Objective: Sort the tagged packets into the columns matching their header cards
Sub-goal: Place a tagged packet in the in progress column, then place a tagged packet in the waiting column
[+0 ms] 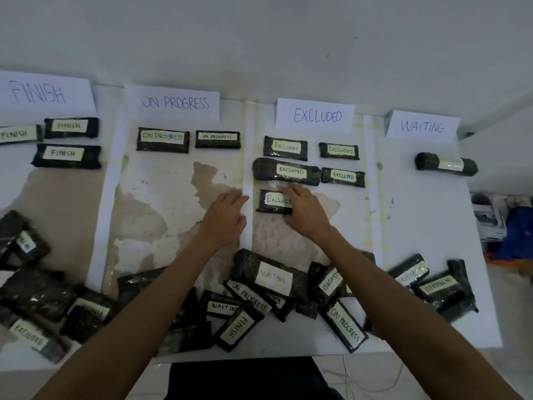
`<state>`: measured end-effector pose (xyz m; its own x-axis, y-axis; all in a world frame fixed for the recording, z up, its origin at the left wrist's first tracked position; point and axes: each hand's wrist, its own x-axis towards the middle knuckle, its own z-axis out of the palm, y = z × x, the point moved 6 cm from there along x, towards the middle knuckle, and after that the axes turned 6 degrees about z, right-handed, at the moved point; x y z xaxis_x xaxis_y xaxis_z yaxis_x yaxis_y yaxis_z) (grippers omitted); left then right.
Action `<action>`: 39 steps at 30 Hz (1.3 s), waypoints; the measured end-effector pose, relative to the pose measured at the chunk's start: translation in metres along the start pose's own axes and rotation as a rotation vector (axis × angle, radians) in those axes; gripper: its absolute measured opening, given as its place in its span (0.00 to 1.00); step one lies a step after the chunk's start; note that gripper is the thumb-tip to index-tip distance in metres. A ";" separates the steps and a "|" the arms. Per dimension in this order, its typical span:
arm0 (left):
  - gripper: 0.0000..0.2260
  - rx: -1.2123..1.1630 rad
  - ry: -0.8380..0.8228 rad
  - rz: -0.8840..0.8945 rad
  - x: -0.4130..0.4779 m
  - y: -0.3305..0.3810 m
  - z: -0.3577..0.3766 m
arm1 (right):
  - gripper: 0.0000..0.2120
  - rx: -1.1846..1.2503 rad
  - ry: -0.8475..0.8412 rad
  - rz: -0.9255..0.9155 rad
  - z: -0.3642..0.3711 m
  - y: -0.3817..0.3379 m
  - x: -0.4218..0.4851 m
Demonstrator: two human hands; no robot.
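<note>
Four white header cards stand along the table's far edge: FINISH [46,92], ON PROGRESS [174,103], EXCLUDED [315,115] and WAITING [422,127]. Dark packets with pale tags lie below them. My right hand [305,210] holds the right end of an EXCLUDED-tagged packet [272,201], which lies flat in the EXCLUDED column under several other EXCLUDED packets [290,170]. My left hand [226,216] rests open on the table just left of that packet, on the white strip between columns, holding nothing. A heap of unsorted packets [271,278] lies along the near edge.
Three FINISH packets [67,154] sit at far left, two ON PROGRESS packets [163,140] in the second column, one rolled packet [445,164] under WAITING. More loose packets [31,287] pile at near left and near right [438,287]. The table's right edge [490,284] drops to cluttered floor.
</note>
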<state>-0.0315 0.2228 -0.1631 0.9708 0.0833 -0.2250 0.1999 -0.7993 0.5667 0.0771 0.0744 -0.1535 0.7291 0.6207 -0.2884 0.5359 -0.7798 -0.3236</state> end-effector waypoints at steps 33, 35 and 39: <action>0.22 -0.032 0.203 0.119 -0.053 0.109 -0.038 | 0.44 -0.062 -0.053 0.028 -0.089 0.013 -0.117; 0.21 -0.003 0.175 0.149 -0.039 0.127 -0.029 | 0.43 -0.085 -0.023 0.052 -0.105 0.040 -0.118; 0.21 0.021 0.113 0.168 -0.007 0.161 -0.006 | 0.40 -0.110 0.017 0.081 -0.128 0.098 -0.117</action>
<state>-0.0058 0.0974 -0.0659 0.9992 0.0127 -0.0373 0.0317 -0.8198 0.5718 0.0989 -0.0853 -0.0362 0.7783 0.5547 -0.2943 0.5178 -0.8321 -0.1988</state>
